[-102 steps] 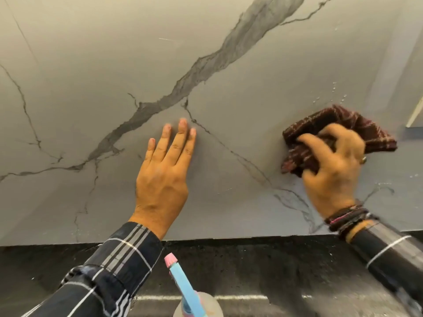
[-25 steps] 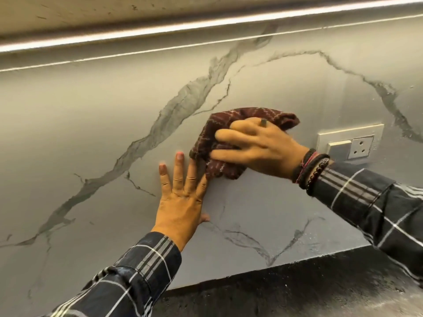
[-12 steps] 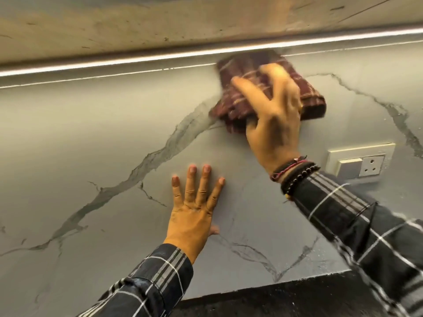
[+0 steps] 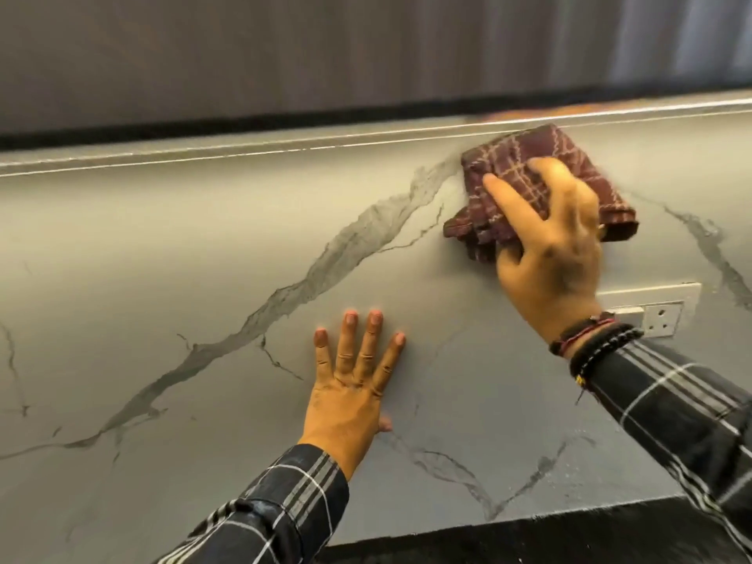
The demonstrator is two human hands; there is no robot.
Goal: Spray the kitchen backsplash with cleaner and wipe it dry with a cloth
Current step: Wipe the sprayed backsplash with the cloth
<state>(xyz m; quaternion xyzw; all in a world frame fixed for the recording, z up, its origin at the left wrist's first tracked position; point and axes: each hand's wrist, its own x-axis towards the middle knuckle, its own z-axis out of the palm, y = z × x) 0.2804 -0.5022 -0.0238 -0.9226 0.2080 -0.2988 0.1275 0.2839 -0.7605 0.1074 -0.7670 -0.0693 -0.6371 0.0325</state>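
The backsplash (image 4: 171,246) is a grey marble-look slab with dark veins, filling most of the view. My right hand (image 4: 549,254) presses a folded maroon checked cloth (image 4: 525,164) flat against the slab, high up at the right, just under the bright strip along its top edge. My left hand (image 4: 354,384) lies flat on the slab lower down in the middle, fingers spread, holding nothing. The spray bottle is out of view.
A white wall socket (image 4: 663,315) sits on the slab right of my right wrist. A dark cabinet front (image 4: 325,54) hangs above the slab. The black countertop (image 4: 529,539) shows at the bottom right.
My right hand has carried the cloth from beside my left fingers up to the top edge of the slab and then a little to the right. My left hand has stayed flat in place.
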